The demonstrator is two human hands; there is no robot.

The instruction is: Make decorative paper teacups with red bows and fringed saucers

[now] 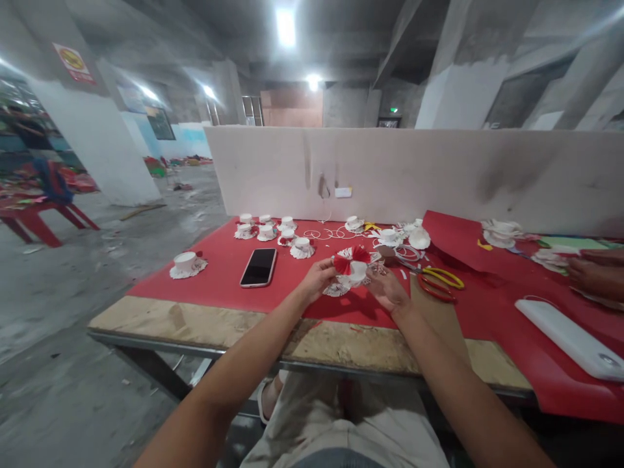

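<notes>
My left hand point(316, 281) and my right hand point(390, 289) hold a small white paper-cup craft point(359, 273) between them, above the near part of the red-covered table. Red pleated paper point(351, 259) fans out on its upper left side. The left fingers pinch that left side, while the right fingers close on the opposite side, partly hidden. Just under the craft lies a white lacy paper doily point(336, 289). To the left of my left hand is a phone point(259, 267) with a dark screen. Red-handled pliers or scissors point(436, 288) lie right of my right hand, with a yellow handle point(447, 277) beside them.
Several similar white cup crafts stand at the back left; one point(186, 263) sits near the left edge. Brown cardboard point(433, 318) and a white oblong device point(568, 335) lie rightward. Another person's hands point(597, 273) work at far right. A pale board point(404, 172) walls the table's back.
</notes>
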